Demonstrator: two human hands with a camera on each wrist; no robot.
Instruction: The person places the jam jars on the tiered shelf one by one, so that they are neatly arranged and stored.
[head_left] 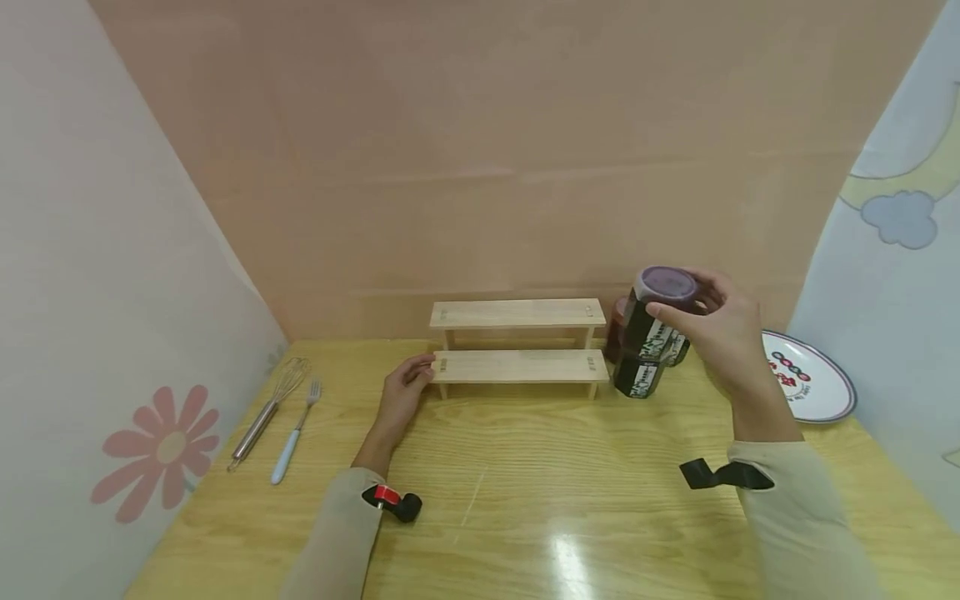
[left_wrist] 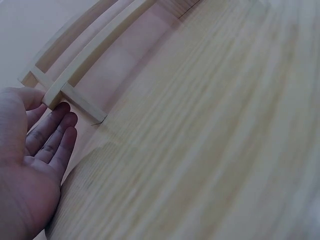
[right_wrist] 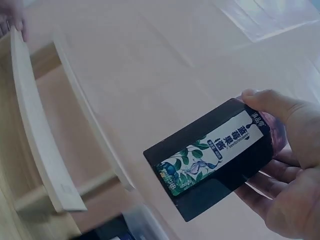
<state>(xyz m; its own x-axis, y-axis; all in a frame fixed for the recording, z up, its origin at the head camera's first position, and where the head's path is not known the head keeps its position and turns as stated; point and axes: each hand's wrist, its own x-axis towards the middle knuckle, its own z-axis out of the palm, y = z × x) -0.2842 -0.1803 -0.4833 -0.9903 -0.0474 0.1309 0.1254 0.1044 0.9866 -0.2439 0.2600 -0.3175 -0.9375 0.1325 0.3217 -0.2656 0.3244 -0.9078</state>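
My right hand [head_left: 723, 333] grips a jam jar [head_left: 651, 321] with a purple lid and a dark label, near its lid end. In the right wrist view the jar [right_wrist: 215, 155] is tilted, its black label printed with leaves and a bird. More dark jars [head_left: 641, 379] stand below and behind it beside the rack, partly hidden. A two-tier wooden rack [head_left: 521, 367] sits on the table. My left hand [head_left: 405, 392] pinches the left end of its lower shelf [left_wrist: 90, 60], thumb at the top edge and fingers beneath.
A whisk [head_left: 266, 417] and a fork with a pale blue handle [head_left: 288, 450] lie at the table's left. On the right, a white plate [head_left: 821, 392] with red print is partly behind my right arm. Cloth-covered walls [head_left: 480, 167] enclose the back and sides.
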